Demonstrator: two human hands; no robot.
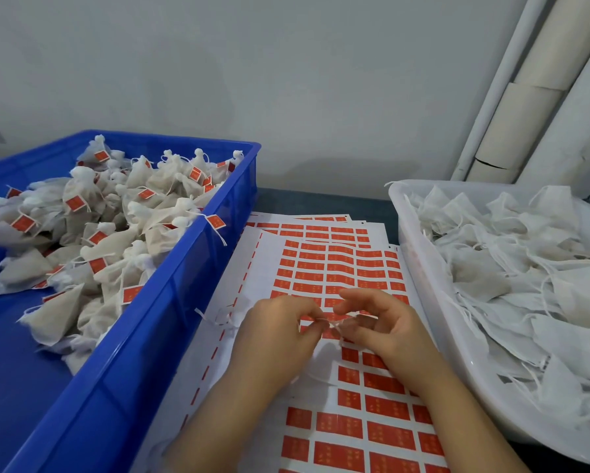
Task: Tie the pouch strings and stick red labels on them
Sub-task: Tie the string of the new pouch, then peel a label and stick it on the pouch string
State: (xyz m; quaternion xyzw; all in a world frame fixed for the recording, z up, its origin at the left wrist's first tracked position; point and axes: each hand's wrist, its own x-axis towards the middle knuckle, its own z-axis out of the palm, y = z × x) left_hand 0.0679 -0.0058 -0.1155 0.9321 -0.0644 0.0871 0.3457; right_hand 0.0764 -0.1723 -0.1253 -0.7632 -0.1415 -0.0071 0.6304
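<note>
My left hand (279,331) and my right hand (384,326) meet over the red label sheets (341,271) in the middle of the table. Both pinch the thin white strings (331,323) of one pouch between fingertips. The pouch itself (315,365) is mostly hidden under my hands, only a pale patch showing between my wrists. A loose string end (218,317) sticks out to the left of my left hand.
A blue crate (170,295) on the left holds several tied pouches with red labels (116,216). A white tray (433,302) on the right holds several pouches without labels (525,261). White pipes (525,97) run up the wall at back right.
</note>
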